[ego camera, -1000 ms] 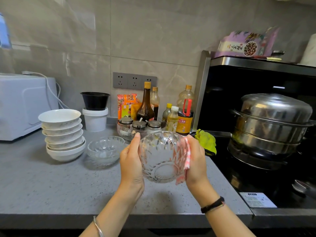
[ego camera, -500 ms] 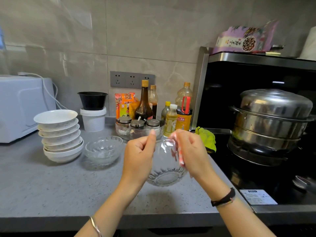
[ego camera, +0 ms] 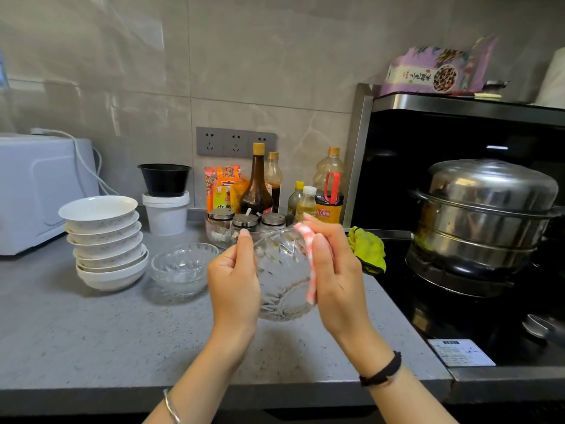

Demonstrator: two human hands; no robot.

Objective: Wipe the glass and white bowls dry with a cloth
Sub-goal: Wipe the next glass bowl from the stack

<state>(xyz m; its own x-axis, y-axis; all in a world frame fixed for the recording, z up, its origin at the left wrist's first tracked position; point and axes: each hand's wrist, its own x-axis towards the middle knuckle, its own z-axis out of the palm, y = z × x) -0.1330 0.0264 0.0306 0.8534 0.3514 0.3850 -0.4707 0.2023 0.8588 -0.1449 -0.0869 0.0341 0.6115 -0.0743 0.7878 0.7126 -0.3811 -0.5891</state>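
Two hands are raised with palms facing, forearms converging from below. The left hand (ego camera: 234, 280) grips the bowl's (ego camera: 282, 276) left wall. The right hand (ego camera: 336, 280) pinches the cloth (ego camera: 310, 264) against the right wall. The bowl is clear cut glass with a star base, mouth up, over the counter (ego camera: 91, 338). The cloth is a pink-white strip running from rim to base.

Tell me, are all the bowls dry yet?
Not yet. Nothing looks clearly finished: the stacked white bowls and the small glass bowls sit on the counter, and I cannot tell whether they are dry. In hand: the left hand holds the big glass bowl while the right hand holds the cloth against it. Left: finishing this bowl, then any others not wiped.
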